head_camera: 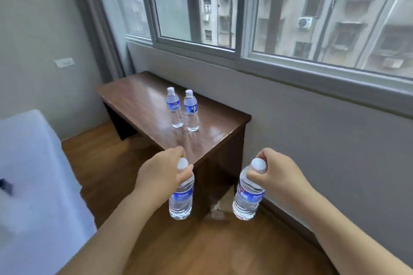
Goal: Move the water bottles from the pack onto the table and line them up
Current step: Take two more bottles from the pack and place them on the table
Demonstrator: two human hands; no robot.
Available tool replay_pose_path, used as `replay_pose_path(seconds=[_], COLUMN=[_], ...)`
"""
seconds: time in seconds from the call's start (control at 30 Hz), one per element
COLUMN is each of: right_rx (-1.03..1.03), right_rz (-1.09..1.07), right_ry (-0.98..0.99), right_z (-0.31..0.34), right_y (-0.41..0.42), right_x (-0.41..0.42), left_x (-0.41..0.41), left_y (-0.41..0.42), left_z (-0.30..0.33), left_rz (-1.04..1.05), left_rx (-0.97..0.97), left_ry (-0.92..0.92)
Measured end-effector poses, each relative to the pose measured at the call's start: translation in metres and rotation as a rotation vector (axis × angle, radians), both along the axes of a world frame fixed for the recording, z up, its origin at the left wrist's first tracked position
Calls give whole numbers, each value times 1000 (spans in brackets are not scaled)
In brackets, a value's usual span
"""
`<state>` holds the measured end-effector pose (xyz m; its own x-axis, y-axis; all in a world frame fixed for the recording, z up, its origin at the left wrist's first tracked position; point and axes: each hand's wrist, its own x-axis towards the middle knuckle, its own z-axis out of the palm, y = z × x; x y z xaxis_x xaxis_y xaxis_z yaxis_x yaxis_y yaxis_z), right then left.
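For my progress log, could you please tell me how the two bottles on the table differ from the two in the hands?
The table pair stands upright on the wooden table, untouched; the left-hand bottle and right-hand bottle hang above the floor, gripped at the neck by the left hand and right hand. All share white caps and blue labels.

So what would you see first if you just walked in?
Two hands up front, the left hand and right hand, each dangling a water bottle by its neck above the floor. Behind them, two more bottles stand side by side on the brown table under the big window.
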<state>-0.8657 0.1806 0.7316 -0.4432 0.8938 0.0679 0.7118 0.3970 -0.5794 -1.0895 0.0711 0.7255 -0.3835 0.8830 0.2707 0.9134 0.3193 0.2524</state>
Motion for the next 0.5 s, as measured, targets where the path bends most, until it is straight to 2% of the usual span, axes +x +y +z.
replay_pose_path(seconds=[0.27, 0.5], right_rx=[75, 56], right_rz=[295, 435], right_ry=[6, 14], right_z=[7, -3], right_y=[30, 90], right_x=[-204, -345], left_x=[-165, -276], left_y=[-24, 14], left_z=[-3, -14], left_rz=[327, 440], left_rx=[42, 8], left_ry=[-55, -55])
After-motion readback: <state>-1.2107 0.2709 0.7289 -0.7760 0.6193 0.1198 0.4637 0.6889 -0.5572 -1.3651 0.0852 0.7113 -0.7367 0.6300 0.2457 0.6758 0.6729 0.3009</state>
